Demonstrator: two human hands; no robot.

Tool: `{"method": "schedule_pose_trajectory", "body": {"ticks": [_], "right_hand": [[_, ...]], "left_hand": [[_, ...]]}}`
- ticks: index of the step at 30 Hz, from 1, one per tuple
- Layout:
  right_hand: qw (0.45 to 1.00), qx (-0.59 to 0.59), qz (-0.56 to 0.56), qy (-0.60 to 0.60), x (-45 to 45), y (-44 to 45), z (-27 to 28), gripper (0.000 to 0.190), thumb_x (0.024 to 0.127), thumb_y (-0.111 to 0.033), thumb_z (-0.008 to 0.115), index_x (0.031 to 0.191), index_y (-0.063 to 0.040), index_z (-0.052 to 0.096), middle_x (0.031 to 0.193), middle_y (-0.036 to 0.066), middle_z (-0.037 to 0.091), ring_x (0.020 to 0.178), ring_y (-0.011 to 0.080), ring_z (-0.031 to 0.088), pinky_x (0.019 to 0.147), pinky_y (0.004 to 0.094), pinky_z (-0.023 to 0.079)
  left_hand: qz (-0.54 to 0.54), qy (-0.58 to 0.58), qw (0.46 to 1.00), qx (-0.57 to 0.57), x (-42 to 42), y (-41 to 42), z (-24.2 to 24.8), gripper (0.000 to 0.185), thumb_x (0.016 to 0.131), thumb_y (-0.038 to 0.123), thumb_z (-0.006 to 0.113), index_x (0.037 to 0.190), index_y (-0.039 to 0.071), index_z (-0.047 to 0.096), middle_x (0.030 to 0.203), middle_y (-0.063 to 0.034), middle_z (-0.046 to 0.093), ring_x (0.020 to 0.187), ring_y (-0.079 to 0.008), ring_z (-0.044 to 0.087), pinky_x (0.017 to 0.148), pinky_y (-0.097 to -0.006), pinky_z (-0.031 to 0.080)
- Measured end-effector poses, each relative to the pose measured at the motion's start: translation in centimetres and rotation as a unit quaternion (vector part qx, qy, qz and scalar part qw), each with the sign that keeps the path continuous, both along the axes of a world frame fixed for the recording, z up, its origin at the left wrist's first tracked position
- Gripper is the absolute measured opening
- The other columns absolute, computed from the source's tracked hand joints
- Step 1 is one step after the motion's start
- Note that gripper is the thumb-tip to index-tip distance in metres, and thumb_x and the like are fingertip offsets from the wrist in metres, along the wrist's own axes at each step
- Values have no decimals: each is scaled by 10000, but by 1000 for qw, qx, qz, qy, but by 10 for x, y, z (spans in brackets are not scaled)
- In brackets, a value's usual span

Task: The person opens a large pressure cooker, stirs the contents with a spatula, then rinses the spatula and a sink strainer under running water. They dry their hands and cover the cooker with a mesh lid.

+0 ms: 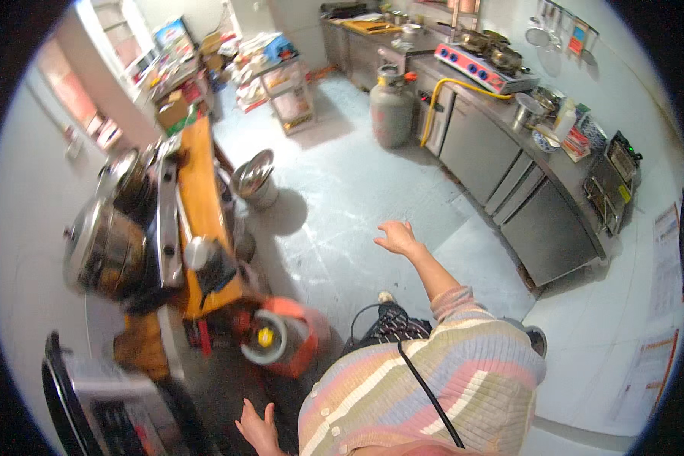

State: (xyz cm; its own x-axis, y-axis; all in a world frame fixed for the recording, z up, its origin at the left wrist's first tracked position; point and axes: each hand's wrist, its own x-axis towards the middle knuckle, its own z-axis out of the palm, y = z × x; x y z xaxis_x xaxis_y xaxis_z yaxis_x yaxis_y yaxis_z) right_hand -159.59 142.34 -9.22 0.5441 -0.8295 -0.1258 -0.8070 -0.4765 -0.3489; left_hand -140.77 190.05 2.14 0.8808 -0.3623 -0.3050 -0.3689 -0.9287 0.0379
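Note:
Both of my hands hang in the air with nothing in them. My right hand [399, 237] is over the pale floor [342, 211], its fingers apart, between the wooden bench and the steel counter. My left hand [257, 424] is low in the picture, fingers spread, nearer to the orange-red plastic tub [306, 342]. In that tub's area sits a round pale container [265, 337] with something yellow in it. The wooden bench top [196, 165] bears a metal vessel [199, 253] and a dark item [216, 273]. A striped knitted cardigan covers my body.
At the right, a steel counter [479, 125] carries a gas stove [484, 71] with pans. A gas cylinder [392, 108] with a yellow hose stands before it. A bucket [257, 185] stands beside the bench; large lidded pots [105, 245] are at the left. A loaded cart [288, 94] stands farther back.

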Motion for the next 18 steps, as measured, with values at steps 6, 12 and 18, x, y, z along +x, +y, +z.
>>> {"method": "schedule_pose_trajectory", "body": {"ticks": [6, 12, 18], "right_hand": [[985, 40, -152, 77, -131, -146, -21, 470, 742, -362, 590, 1100, -61, 544, 1086, 154, 552, 1025, 306, 500, 873, 428, 383], [963, -100, -224, -109, -217, -254, -40, 460, 732, -327, 607, 1072, -23, 551, 1066, 183, 552, 1004, 334, 504, 855, 387, 407], [958, 10, -276, -78, -234, -311, -62, 401, 737, -314, 590, 1015, -26, 561, 1067, 196, 543, 1007, 344, 501, 857, 412, 405]], "left_hand": [[-202, 44, 976, -66, 18, -236, -11, 641, 749, 359, 620, 1221, -18, 408, 1091, -209, 528, 1018, -333, 493, 922, -435, 325], [-367, 27, 904, -218, 14, -437, -8, 570, 745, 283, 642, 1176, -36, 453, 1040, -190, 558, 984, -331, 508, 884, -419, 362], [-429, 54, 896, -99, 29, -566, -30, 575, 743, 266, 644, 1202, -14, 438, 1059, -206, 548, 994, -346, 502, 868, -386, 384]]}}
